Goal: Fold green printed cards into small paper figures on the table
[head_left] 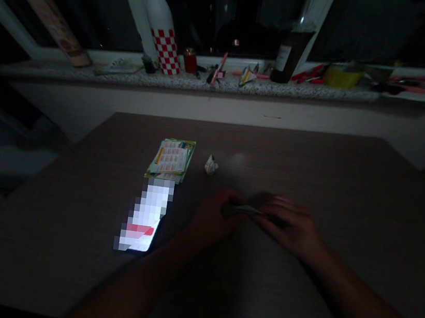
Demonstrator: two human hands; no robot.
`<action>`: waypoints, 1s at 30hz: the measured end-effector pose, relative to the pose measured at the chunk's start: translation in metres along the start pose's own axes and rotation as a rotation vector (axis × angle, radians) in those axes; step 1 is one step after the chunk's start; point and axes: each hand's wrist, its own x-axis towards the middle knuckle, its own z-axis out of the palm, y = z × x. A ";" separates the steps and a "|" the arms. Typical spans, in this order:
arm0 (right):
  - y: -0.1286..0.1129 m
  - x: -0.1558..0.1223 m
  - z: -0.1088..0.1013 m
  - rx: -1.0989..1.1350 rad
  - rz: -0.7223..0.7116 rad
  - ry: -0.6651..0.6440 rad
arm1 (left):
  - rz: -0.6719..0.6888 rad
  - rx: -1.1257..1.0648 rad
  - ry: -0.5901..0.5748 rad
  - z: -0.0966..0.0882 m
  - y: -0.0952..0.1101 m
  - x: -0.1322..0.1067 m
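Over the middle of the dark wooden table, my left hand [219, 213] and my right hand [286, 218] come together around a thin piece of folded paper [247, 209]. Fingers of both hands are closed on it, and they hide most of its shape. Just beyond my hands stands a small folded paper figure [211, 164], white with green and orange print. To its left lies a stack of printed paper sheets [171, 158]. A phone with a lit, blurred-out screen [146, 215] rests below that stack, left of my left forearm.
Along the back, a stone windowsill [129, 79] holds a white bottle with red checks [167, 43], a dark bottle [286, 59], a small red jar [190, 60], another folded paper piece [248, 75], a yellow roll [343, 77] and several red tools. The room is dim.
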 end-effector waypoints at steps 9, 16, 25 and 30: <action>-0.002 0.000 -0.002 -0.083 -0.082 0.004 | 0.052 0.041 -0.041 0.002 0.005 -0.001; -0.006 -0.005 0.004 0.029 0.255 0.179 | -0.208 -0.310 -0.047 0.000 -0.001 0.006; -0.007 -0.007 0.009 0.170 0.381 0.180 | -0.307 -0.491 -0.241 0.003 -0.002 0.004; -0.008 -0.006 0.007 0.102 0.207 0.293 | -0.365 -0.590 -0.207 0.006 -0.007 0.005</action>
